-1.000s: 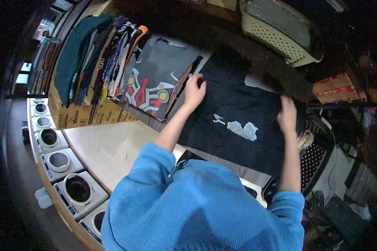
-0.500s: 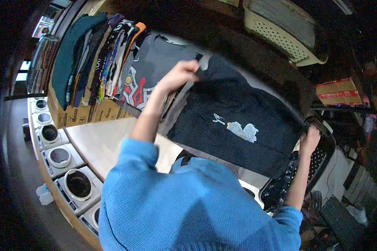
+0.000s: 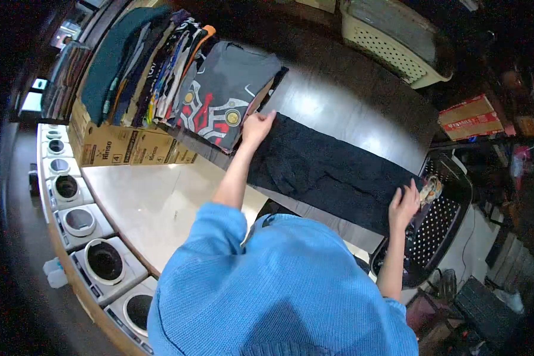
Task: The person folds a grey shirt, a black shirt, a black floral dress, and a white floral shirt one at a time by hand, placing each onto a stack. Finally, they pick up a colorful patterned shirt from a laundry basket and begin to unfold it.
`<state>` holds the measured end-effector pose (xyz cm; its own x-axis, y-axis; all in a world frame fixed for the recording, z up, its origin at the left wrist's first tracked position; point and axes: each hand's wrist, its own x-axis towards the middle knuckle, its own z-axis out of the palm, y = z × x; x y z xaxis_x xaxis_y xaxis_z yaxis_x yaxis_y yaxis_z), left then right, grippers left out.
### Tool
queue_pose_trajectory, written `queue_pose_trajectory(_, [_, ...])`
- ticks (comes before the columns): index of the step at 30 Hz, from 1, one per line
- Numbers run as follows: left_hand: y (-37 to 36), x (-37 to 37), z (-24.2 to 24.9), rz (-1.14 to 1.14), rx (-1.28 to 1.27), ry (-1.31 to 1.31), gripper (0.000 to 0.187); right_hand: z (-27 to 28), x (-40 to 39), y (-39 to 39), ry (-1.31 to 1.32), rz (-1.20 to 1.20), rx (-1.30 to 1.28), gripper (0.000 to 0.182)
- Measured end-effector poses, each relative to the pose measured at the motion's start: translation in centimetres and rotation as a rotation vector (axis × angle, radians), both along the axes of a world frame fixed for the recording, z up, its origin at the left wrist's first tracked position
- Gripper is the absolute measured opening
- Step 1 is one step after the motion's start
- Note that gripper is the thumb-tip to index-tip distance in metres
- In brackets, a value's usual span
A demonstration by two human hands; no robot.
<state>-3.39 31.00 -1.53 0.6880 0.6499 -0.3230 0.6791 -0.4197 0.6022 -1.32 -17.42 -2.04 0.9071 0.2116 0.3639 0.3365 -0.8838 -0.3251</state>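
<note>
A black T-shirt lies folded into a long strip across the table, its print hidden. My left hand is at the strip's far left corner, fingers closed on the cloth edge. At the strip's right end, my right hand rests on the cloth with its fingers spread. Just beyond my left hand is a grey T-shirt with a red and white print, lying flat on top of other cloth.
The dark wood table reflects light. A row of folded clothes stands by cardboard boxes at the left. A black perforated basket holding some cloth is at the right, a cream basket at the back. Front-loading machines line the left.
The black T-shirt went from spread out with its white print showing to doubled over into a strip. My left hand came down toward me; my right hand left the basket's edge for the cloth.
</note>
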Motion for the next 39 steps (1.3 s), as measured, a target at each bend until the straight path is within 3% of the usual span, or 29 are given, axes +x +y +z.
queue_pose_trajectory(3, [-0.1, 2.1, -0.5, -0.030, 0.115, 0.193, 0.056, -1.4, 0.4, 1.2, 0.106, -0.043, -0.241, 0.041])
queue_pose_trajectory(6, [1.7, 1.8, -3.4, -0.243, 0.024, 0.214, 0.056, -3.1, 0.0, 0.5, 0.191, -0.082, -0.312, 0.052])
queue_pose_trajectory(7, [2.2, 1.0, -3.4, -0.309, -0.005, 0.193, 0.048, -3.3, -0.2, 0.2, 0.219, -0.102, -0.322, 0.055])
queue_pose_trajectory(10, [2.1, -3.3, -1.8, 0.125, -0.748, -0.355, 0.038, -4.0, 0.0, -0.9, 0.226, -0.123, -0.354, 0.058])
queue_pose_trajectory(13, [0.8, -4.2, 1.7, 0.441, -1.060, -0.608, 0.032, -3.8, 0.1, -0.8, 0.260, -0.140, -0.374, 0.058])
queue_pose_trajectory(16, [-0.2, -2.7, 1.7, 0.227, -0.108, -0.280, 0.032, -3.5, 0.1, -0.5, 0.249, -0.154, -0.412, 0.059])
queue_pose_trajectory(17, [1.5, -1.8, -3.6, 0.010, 0.368, -0.379, 0.033, -3.5, 0.2, -0.4, 0.259, -0.168, -0.411, 0.059])
queue_pose_trajectory(18, [-0.4, -0.1, -2.5, -0.037, 0.670, -0.588, 0.030, -3.5, 0.1, -0.3, 0.269, -0.181, -0.414, 0.059])
queue_pose_trajectory(20, [-0.6, 1.7, -4.0, -0.156, 0.773, -0.387, 0.027, -3.7, 0.3, -0.3, 0.273, -0.196, -0.430, 0.060])
queue_pose_trajectory(21, [0.1, 2.1, -6.2, -0.165, 0.756, -0.281, 0.025, -3.9, 0.4, -0.4, 0.270, -0.198, -0.442, 0.060])
queue_pose_trajectory(25, [-0.2, 3.5, -5.2, -0.093, 0.658, -0.098, 0.024, -4.1, 0.2, -0.7, 0.264, -0.200, -0.452, 0.060])
queue_pose_trajectory(28, [-0.2, 2.9, -3.5, -0.136, 0.542, -0.420, 0.028, -3.5, 0.1, 0.5, 0.180, -0.182, -0.381, 0.055])
queue_pose_trajectory(30, [-1.0, 1.9, -1.7, -0.233, 0.520, -0.595, 0.019, -3.4, 0.1, 2.2, 0.035, -0.113, -0.305, 0.052])
queue_pose_trajectory(32, [-1.7, 0.0, -0.2, -0.372, 0.371, -0.605, 0.018, 2.9, -0.5, 8.8, 0.162, 0.233, -0.036, 0.049])
queue_pose_trajectory(33, [-2.0, -0.8, 0.1, -0.426, 0.158, -0.559, 0.020, 3.1, -1.2, 11.4, 0.143, 0.461, 0.086, 0.047])
queue_pose_trajectory(34, [-1.9, -1.4, 0.4, -0.478, -0.036, -0.397, 0.030, 3.7, -1.9, 13.9, 0.277, 0.664, 0.133, 0.047])
queue_pose_trajectory(36, [-2.0, -2.4, 1.6, -0.529, -0.317, -0.092, 0.035, 3.4, -4.0, 17.7, 0.233, 0.860, -0.001, 0.044])
queue_pose_trajectory(37, [-1.6, -3.1, 2.2, -0.693, -0.185, -0.156, 0.040, 2.7, -4.2, 18.5, 0.227, 0.906, -0.046, 0.042])
queue_pose_trajectory(39, [-0.5, -3.6, 2.7, -0.856, -0.144, 0.035, 0.029, 1.1, -4.1, 19.9, 0.214, 0.963, -0.094, 0.037])
